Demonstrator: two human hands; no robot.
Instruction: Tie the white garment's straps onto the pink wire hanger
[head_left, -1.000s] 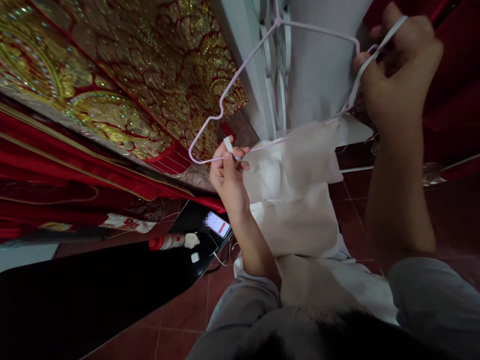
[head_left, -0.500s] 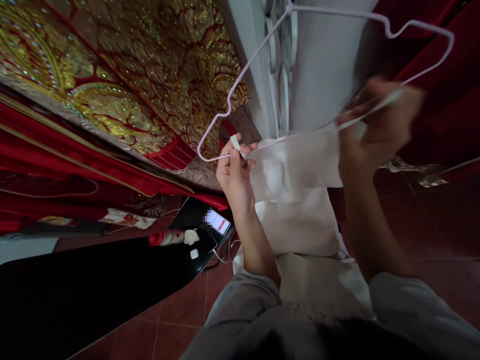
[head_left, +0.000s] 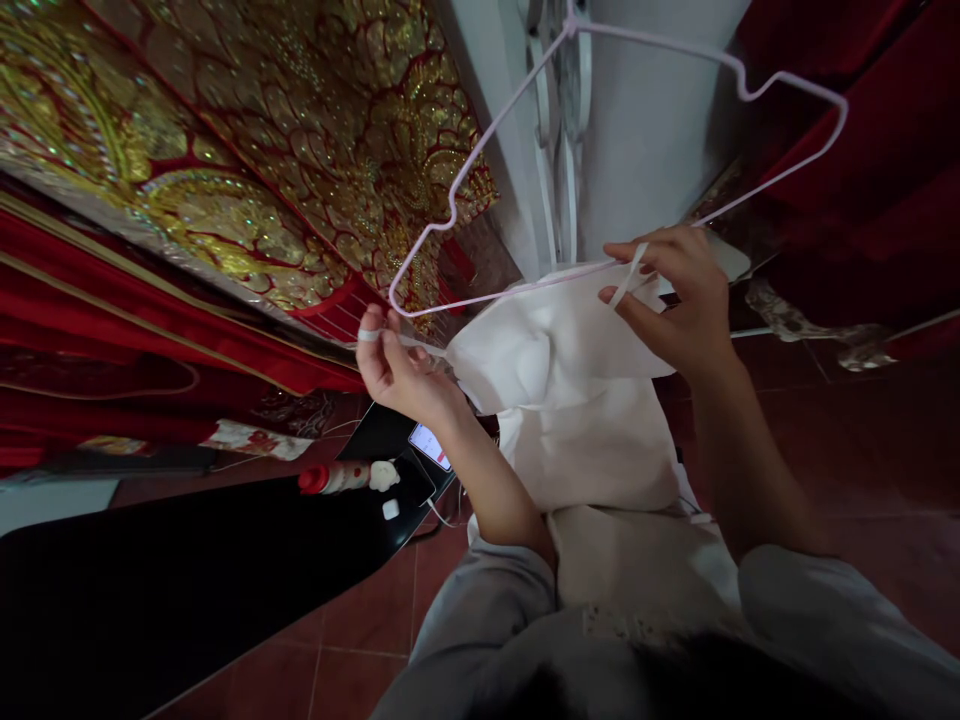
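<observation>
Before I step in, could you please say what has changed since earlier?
The left hand has moved left, apparently letting go of the thin pale-pink hanger and carrying a white fabric strap. The right hand has come down and left. The cylindrical red-capped bottle stayed put.

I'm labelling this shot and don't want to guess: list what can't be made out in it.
All in the head view, now:
Hanger: its hook is cut off by the top edge.
Hanger's lower bar: a stretch is hidden by the right hand.
Phone: partly hidden by the left forearm; screen text too small.
Gold cloth: cut off by the top and left edges.
</observation>
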